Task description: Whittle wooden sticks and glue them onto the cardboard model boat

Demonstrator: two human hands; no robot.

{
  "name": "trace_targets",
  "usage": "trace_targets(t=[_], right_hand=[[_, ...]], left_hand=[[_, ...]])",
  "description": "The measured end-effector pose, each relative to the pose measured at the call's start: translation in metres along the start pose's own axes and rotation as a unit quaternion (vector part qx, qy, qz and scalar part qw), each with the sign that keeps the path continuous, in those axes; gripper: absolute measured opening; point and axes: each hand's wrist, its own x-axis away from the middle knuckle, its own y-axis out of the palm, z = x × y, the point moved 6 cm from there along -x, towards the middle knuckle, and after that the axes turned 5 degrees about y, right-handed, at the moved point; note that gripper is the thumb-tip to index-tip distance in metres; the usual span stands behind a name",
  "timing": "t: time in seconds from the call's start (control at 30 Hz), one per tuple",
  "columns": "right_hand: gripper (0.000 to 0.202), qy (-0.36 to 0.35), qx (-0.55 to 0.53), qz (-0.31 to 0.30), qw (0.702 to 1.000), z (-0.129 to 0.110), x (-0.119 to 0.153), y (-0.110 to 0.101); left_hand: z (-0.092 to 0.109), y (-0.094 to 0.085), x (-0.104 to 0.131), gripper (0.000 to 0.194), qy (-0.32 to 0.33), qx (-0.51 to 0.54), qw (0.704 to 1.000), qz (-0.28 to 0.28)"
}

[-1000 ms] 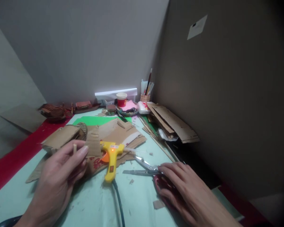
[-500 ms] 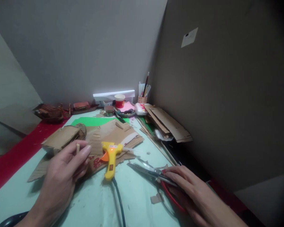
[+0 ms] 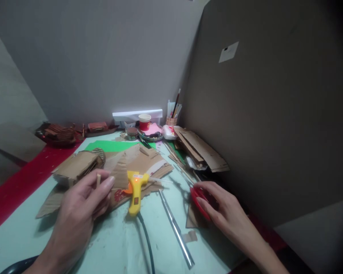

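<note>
My left hand point(image 3: 82, 205) is closed, with a small strip of cardboard point(image 3: 98, 179) pinched upright between thumb and fingers. My right hand point(image 3: 221, 205) grips the red handles of a pair of scissors point(image 3: 199, 203), blades pointing away and to the left, blurred. Between the hands lies a yellow hot glue gun point(image 3: 135, 194), its orange light on and a clear glue stick out of its back. A slim silver cutter point(image 3: 175, 228) lies on the table left of the scissors. Just beyond my left hand sits a box-like cardboard model point(image 3: 77, 163).
Cardboard sheets point(image 3: 143, 161) and a green sheet point(image 3: 111, 145) lie behind the glue gun. More cardboard point(image 3: 204, 150) is stacked along the right wall. At the back stand a red paper cup point(image 3: 144, 123), a brush holder point(image 3: 172, 121) and brown model boats point(image 3: 58, 134).
My right hand has lifted the scissors and moved them up and away, turning the blades forward. The silver cutter now shows on the table. My left hand has shifted slightly right, still pinching the strip.
</note>
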Motion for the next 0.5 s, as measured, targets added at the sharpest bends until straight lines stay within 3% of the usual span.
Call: trace_targets(t=[0.17,0.37,0.5], right_hand=[[0.021,-0.048,0.096,0.014,0.994,-0.014,-0.017,0.013],[0.02,-0.049,0.148,0.063,0.986,-0.014,-0.056,0.023],[0.022,-0.056,0.169,0.051,0.983,-0.019,-0.05,0.022]], left_hand=[[-0.001,-0.001,0.0,0.034,0.002,-0.009,1.0,0.0],[-0.008,0.007,0.0,0.036,-0.03,-0.019,0.999,-0.032],[-0.009,0.01,0.0,0.035,-0.04,0.0,0.998,-0.04]])
